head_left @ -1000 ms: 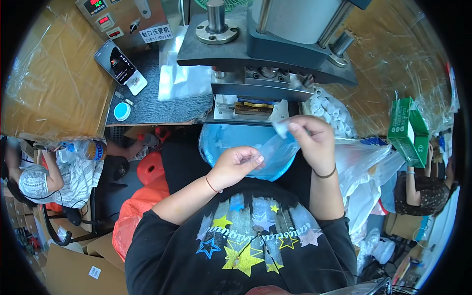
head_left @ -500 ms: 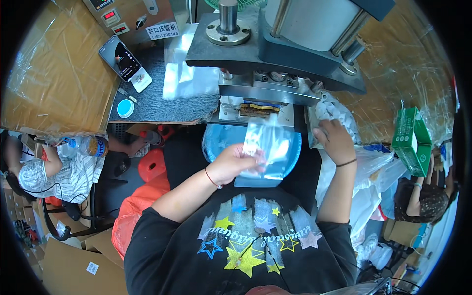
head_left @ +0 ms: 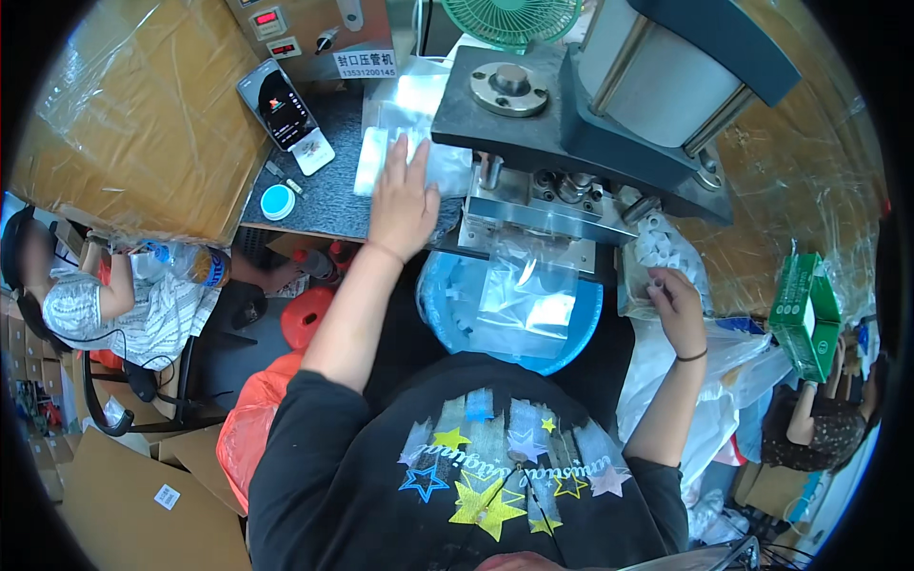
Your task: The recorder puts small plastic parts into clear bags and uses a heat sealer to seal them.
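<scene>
My left hand (head_left: 402, 202) lies flat, fingers spread, on a stack of clear plastic bags (head_left: 400, 143) on the dark bench top. My right hand (head_left: 676, 305) reaches into a clear bag of small white pieces (head_left: 662, 249) at the right of the press; whether it grips one I cannot tell. A clear bag (head_left: 528, 290) hangs from the jaw of the grey press machine (head_left: 590, 143), above a blue basin (head_left: 457, 305) that holds more clear bags.
A phone (head_left: 283, 112) leans on a stand by a small round blue-rimmed dish (head_left: 277, 202). A green fan (head_left: 509, 17) stands behind the press. A green box (head_left: 804, 314) sits right. One person sits at the left edge, another at the lower right.
My left hand let go of the clear bag, now hanging at the press jaw, and moved up to the bag stack. My right hand dropped right into the bag of white pieces.
</scene>
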Demonstrator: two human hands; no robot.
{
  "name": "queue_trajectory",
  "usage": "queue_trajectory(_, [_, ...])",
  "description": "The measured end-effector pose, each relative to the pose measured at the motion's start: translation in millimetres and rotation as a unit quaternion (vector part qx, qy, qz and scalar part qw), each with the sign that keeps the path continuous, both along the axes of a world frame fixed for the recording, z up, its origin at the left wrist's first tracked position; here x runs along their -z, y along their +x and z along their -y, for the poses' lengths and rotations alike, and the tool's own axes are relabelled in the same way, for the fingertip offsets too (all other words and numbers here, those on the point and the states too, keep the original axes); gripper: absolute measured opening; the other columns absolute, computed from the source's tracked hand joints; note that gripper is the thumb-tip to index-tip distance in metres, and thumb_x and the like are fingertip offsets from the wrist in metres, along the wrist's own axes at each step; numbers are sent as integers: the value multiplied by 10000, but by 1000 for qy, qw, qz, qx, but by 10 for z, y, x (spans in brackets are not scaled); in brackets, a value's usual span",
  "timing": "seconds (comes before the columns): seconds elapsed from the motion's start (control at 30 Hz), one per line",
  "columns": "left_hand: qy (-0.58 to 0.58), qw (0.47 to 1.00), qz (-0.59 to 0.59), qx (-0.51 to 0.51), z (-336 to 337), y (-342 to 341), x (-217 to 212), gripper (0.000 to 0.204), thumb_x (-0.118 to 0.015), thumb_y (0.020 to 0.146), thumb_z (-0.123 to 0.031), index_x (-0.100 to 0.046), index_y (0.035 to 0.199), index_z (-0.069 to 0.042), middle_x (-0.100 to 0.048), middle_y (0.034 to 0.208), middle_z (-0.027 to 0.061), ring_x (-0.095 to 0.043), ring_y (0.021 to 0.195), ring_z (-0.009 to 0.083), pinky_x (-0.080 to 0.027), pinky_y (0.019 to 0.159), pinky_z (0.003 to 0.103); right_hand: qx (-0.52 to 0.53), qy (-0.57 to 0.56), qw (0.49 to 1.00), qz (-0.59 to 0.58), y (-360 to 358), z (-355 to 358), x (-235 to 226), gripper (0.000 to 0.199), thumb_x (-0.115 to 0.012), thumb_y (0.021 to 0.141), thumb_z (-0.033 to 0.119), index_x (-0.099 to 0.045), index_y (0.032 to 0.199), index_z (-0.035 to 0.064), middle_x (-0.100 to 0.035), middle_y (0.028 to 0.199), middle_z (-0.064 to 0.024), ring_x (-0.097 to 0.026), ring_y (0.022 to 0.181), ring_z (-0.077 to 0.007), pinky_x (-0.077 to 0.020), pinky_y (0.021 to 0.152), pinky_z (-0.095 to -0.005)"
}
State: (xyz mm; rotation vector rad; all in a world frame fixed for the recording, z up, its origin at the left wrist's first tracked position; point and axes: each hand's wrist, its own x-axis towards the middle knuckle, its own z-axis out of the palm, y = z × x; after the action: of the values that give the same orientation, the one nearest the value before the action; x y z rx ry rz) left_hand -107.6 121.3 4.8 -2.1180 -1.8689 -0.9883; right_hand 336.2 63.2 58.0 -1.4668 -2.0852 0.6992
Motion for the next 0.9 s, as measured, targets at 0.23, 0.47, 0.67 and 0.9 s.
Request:
queue_trajectory(0.23, [-62, 988, -108, 89, 739, -120, 101, 422, -651, 929, -305, -597, 1284, -82, -598, 1287, 165, -547, 1219, 356, -427, 1017, 458, 155, 162, 974, -16, -223, 165, 0, 154, -534, 1007, 118, -608, 1063, -4, -614, 968, -144, -598, 898, -257, -473, 818, -329])
queue_trajectory(0.47, [-239, 851, 428, 189, 1053, 128, -10, 101, -641, 944, -71, -695, 977, 7, -700, 851, 50, -650, 768, 114, -512, 723, 258, -141, 126, 979, -74, -1045, 148, -104, 77, -600, 907, 41, -639, 953, -7, -623, 857, -138, -606, 790, -305, -481, 709, -375])
queue_trajectory(0.67, [-344, 795, 426, 261, 1128, 637, -35, 146, -659, 966, -124, -706, 965, 14, -717, 899, 30, -645, 839, 77, -522, 781, 247, -94, 144, 971, -167, -1478, 48, -371, 84, -622, 900, 49, -653, 962, 2, -650, 882, -120, -621, 811, -276, -488, 722, -352])
queue_trajectory(0.9, [-442, 604, 568, 343, 1233, 981, 11, 207, -627, 1005, -189, -672, 1014, 13, -718, 939, 63, -672, 881, 129, -534, 846, 288, -79, 119, 980, -135, -1102, 112, -370, 135, -666, 902, 118, -667, 984, 11, -653, 864, -104, -620, 766, -236, -488, 721, -314])
